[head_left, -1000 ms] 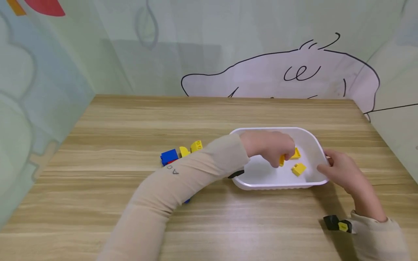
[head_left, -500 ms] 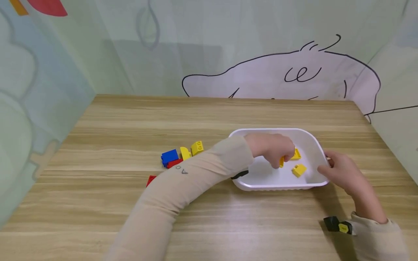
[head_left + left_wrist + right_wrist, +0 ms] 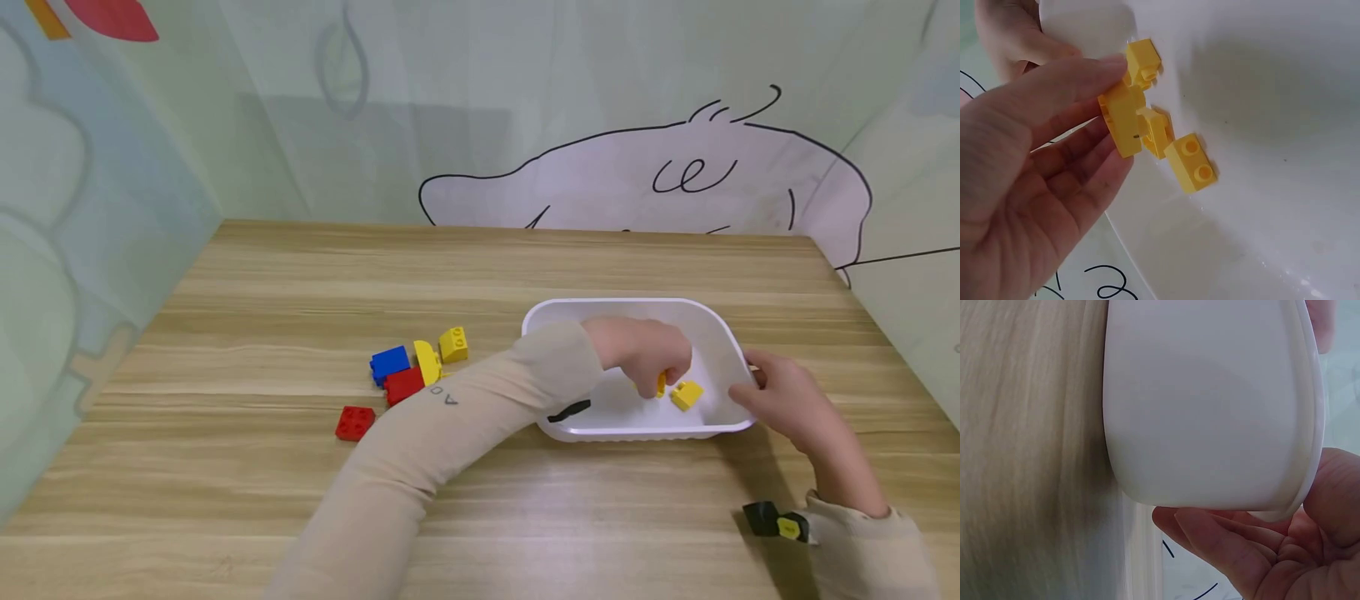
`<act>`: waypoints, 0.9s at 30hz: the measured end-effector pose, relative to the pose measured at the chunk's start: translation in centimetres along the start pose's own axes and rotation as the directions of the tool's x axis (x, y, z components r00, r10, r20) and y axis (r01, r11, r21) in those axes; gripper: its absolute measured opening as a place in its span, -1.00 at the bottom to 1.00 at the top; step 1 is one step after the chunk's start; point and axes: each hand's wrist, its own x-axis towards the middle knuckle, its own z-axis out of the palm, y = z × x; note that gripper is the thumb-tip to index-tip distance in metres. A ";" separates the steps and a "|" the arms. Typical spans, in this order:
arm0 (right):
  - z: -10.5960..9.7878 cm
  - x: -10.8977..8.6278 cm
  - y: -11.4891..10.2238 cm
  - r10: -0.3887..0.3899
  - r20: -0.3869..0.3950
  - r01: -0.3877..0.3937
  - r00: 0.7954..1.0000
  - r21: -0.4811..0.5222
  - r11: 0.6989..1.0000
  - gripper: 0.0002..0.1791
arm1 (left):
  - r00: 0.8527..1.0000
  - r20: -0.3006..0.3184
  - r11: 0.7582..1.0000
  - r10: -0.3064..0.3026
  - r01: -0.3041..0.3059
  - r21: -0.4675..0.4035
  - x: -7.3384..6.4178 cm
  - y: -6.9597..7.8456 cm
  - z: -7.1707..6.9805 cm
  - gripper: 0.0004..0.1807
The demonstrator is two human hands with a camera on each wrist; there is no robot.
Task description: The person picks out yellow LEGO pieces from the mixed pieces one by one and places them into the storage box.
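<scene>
My left hand point(image 3: 651, 357) reaches down into a white plastic bin point(image 3: 637, 433). Between its thumb and fingertips it pinches a yellow toy brick point(image 3: 1122, 122), seen clearly in the left wrist view. Loose yellow bricks lie on the bin's floor close by: one with two studs point(image 3: 1190, 164), one hollow piece on its side point(image 3: 1160, 134) and a smaller one point(image 3: 1143, 56). My right hand point(image 3: 787, 396) grips the bin's right end, thumb over the rim and fingers underneath, as the right wrist view shows.
Left of the bin on the wooden table point(image 3: 360, 275) lie a blue brick point(image 3: 390, 365), two red bricks, one of them studded point(image 3: 355, 423), a curved yellow piece point(image 3: 427, 362) and a yellow brick point(image 3: 453, 344). My left sleeve point(image 3: 450, 425) crosses in front of them. A printed wall covering point(image 3: 480, 150) stands behind.
My left hand has shifted a little to the right inside the bin, over a yellow piece visible before. The sleeve's shift has uncovered the red bricks. My right hand stays on the rim.
</scene>
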 end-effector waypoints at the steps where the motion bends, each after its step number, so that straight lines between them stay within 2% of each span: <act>1: 0.0 0.0 0.0 -0.004 -0.003 0.004 1.000 -0.001 1.000 -0.53 | 1.000 0.005 1.000 -0.005 0.005 0.002 0.0 0.0 0.0 -0.82; 11: 0.0 0.0 0.0 -0.011 -0.015 0.011 1.000 -0.006 1.000 -0.54 | 0.998 0.043 0.999 -0.037 0.038 -0.009 0.3 0.2 -0.1 -0.77; 18: 0.0 -0.1 0.1 -0.029 -0.031 0.029 0.999 -0.013 0.999 -0.56 | 1.000 0.012 1.000 -0.006 0.006 -0.014 0.7 -0.2 0.1 -0.78; 27: 0.0 0.0 0.0 -0.015 -0.018 0.015 1.000 -0.001 1.000 -0.52 | 0.999 0.027 0.999 -0.030 0.031 -0.043 0.8 -1.0 0.5 -0.78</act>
